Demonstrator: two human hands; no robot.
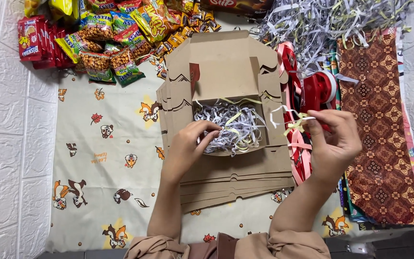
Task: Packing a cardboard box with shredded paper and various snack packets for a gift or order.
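Observation:
An open brown cardboard box (216, 72) lies on a stack of flat box blanks (235, 175) in the middle. It is filled with grey, white and yellow shredded paper (238, 124). My left hand (190, 144) reaches into the box at its left front and presses on the shreds. My right hand (334, 144) hovers to the right of the box, pinching a few loose paper strips (295, 122) between its fingertips.
Several snack packets (106, 38) lie at the back left on a cartoon-print cloth (101, 163). A heap of shredded paper (322, 21) is at the back right. Red ribbon rolls (315, 91) and brown patterned wrapping sheets (379, 129) lie to the right. White tiles (5, 144) border the left.

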